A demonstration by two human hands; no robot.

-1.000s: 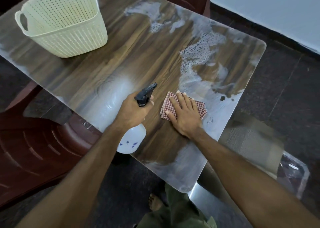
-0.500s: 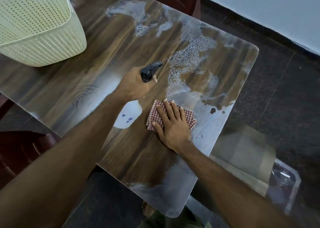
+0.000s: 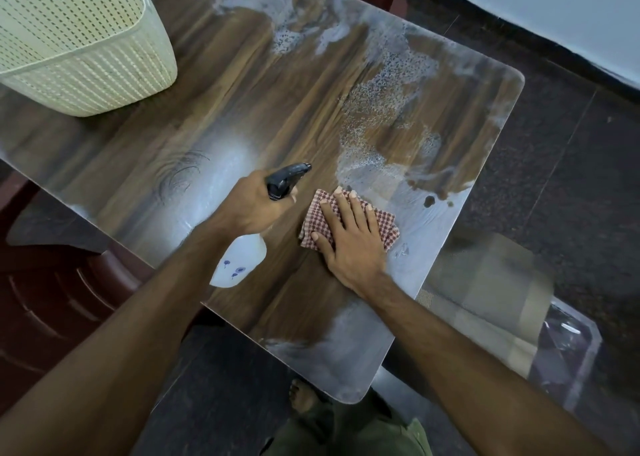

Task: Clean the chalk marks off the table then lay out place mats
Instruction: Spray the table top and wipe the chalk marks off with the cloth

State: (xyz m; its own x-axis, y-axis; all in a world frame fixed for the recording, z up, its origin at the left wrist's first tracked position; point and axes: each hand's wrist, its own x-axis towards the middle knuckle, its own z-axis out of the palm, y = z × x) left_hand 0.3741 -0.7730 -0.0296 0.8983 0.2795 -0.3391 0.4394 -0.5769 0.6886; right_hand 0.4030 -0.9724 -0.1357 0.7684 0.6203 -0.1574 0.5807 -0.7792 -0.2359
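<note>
- The surface (image 3: 221,84) is a wood-grain top with rounded corners, and the cloth serves here as the landmark for everything on it.
- The cloth (image 3: 386,221) is a folded red-and-white checked piece lying flat near the surface's right edge.
- The right hand (image 3: 349,237) lies palm-down on the cloth, fingers straight and a little spread, pressing it to the surface; the fingertips reach just past the cloth's far edge.
- The left hand (image 3: 251,206) is just left of the cloth, its fingers curled round the neck of a spray bottle (image 3: 239,259).
- The bottle is tilted: its black nozzle points away from the person, beyond and left of the cloth, and its pale translucent body hangs below the hand on the near side, over the surface's near-left edge.
- Chalk marks (image 3: 384,84) spread beyond the cloth as whitish, speckled and smeared patches, running from right past the fingertips towards the far corner; a paler wet-looking film lies to the cloth's right along the edge.
- More whitish haze lies left of the cloth, beyond the left hand, and some at the near corner, on the person's side of the cloth.
- A cream perforated basket (image 3: 86,67) stands far left of the cloth, well apart, at the surface's far-left side.
- A dark red chair (image 3: 52,303) sits below the surface's left edge.
</note>
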